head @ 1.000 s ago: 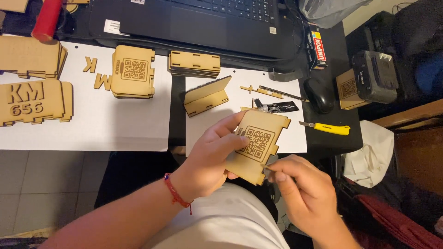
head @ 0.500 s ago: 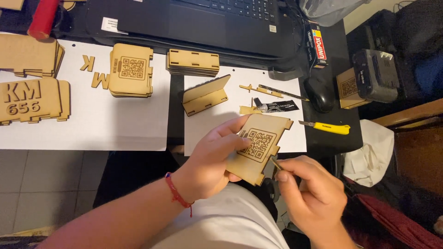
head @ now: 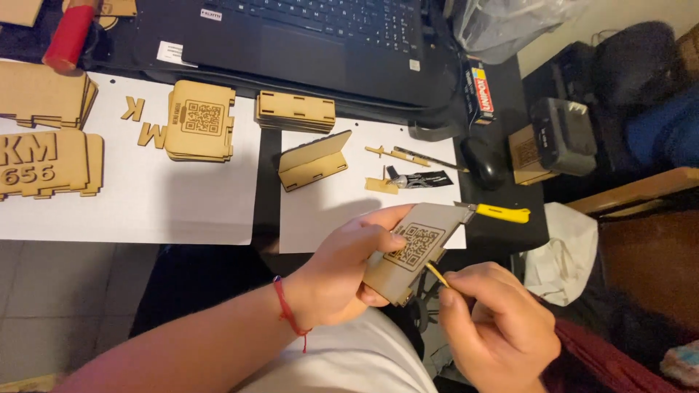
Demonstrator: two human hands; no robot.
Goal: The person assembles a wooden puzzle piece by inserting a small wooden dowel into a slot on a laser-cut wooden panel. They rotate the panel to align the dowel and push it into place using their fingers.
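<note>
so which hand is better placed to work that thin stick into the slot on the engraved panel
The right hand: it already pinches the thin stick, whose tip sits at the edge of the engraved wooden panel. The left hand is fully occupied gripping and steadying that panel.

Tan panel (head: 411, 251), dark square-code pattern. Yellow knife (head: 502, 213). Red wristband (head: 288, 311). Black laptop (head: 306, 44). White paper (head: 145, 196). Red cylinder (head: 69, 36). Black mouse (head: 483, 161).
</note>
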